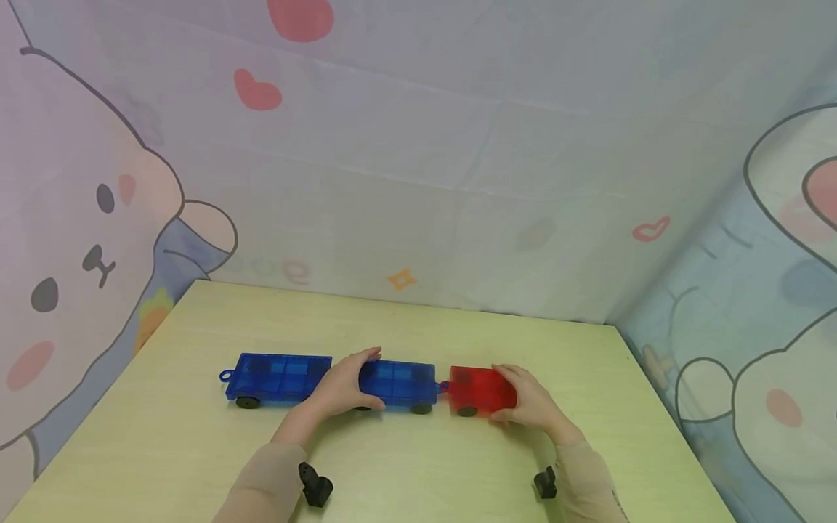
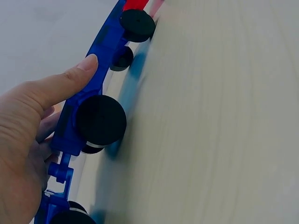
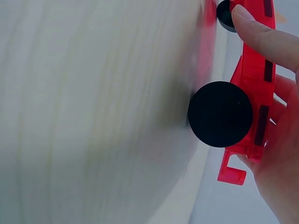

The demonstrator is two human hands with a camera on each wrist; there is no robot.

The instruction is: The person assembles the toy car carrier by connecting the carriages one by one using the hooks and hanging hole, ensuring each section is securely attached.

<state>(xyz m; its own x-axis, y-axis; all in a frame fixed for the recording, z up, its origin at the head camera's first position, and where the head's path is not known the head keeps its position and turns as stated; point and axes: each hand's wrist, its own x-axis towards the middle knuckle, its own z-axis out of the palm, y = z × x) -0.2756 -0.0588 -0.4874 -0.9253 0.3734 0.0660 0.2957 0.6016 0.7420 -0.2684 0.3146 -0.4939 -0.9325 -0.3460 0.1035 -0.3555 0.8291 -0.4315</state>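
Note:
A see-through red toy train car (image 1: 476, 388) is gripped at its right end by my right hand (image 1: 531, 399). My left hand (image 1: 341, 386) holds the left end of a see-through blue toy train car (image 1: 407, 379), thumb along its near side. Another blue car (image 1: 275, 376) stands to the left, a ring at its far end; the left wrist view shows a coupling (image 2: 61, 170) joining the two blue cars. Between the middle car and the red car, a blue ring (image 1: 445, 386) meets the red end; whether it is hooked I cannot tell. A red hook (image 3: 232, 175) sticks out from the red car's other end.
All the cars stand in a row on a pale wooden table (image 1: 418, 465). A printed cloth (image 1: 458, 181) hangs behind it and along both sides. Small black mounts (image 1: 316, 487) sit at both wrists.

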